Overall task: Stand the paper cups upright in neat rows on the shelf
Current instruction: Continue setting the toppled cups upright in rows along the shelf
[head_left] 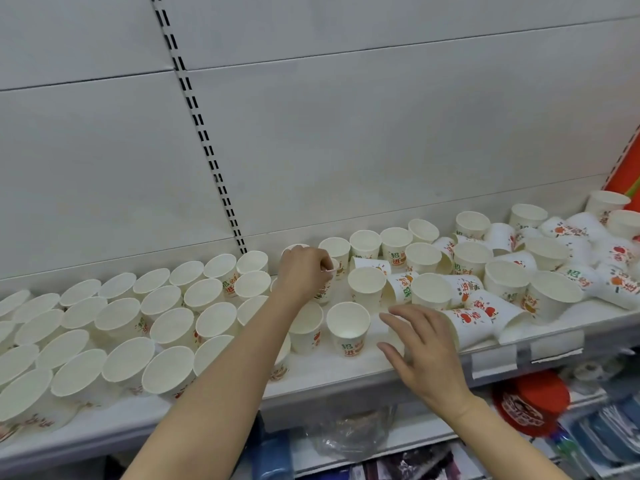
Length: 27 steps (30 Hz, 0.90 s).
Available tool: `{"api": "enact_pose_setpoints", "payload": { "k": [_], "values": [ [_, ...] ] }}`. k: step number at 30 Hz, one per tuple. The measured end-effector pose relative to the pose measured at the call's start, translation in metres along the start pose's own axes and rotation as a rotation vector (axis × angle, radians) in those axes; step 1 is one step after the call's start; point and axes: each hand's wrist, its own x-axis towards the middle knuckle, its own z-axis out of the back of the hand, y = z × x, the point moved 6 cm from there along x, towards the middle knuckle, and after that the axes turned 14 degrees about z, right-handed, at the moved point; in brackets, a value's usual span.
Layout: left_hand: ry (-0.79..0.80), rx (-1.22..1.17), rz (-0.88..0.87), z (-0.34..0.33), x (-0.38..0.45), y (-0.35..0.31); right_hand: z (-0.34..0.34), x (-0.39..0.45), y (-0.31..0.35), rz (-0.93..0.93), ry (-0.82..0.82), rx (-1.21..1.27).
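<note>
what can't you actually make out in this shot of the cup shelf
- Head view: the cup under the left hand; the hand covers most of it, so the grip is unclear.
- Upright cups at far left: cut off by the frame edge, count unknown.
- Print on the tipped cups: too blurred to read.
- Goods below the shelf: blurred, partly behind the right hand.

Paper cups (pixel 348 329): matt white inside, smooth walls w/ printed red, green & orange marks. Shelf (pixel 329 370): smooth painted metal, off-white, slight sheen. Back panel (pixel 346 140): same flat matt finish. Slotted upright (pixel 201 133): metal. Price-tag holders (pixel 493 363): clear glossy plastic. Bag (pixel 349 434) below: thin, crinkly, see-through plastic.
</note>
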Motion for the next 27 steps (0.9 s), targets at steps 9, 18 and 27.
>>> {"api": "enact_pose_setpoints", "payload": {
  "k": [9, 18, 27],
  "values": [
    [-0.067, -0.139, -0.217, 0.017, -0.089, -0.03, -0.012, -0.017, -0.016, -0.112, 0.335, -0.037],
    [-0.079, 0.322, -0.198, 0.0, -0.111, -0.011, -0.018, -0.013, -0.032, -0.025, 0.516, 0.075],
    [-0.111, 0.105, -0.058, 0.018, -0.105, -0.024, -0.009, 0.004, -0.037, 0.036, 0.573, 0.274]
  ]
}}
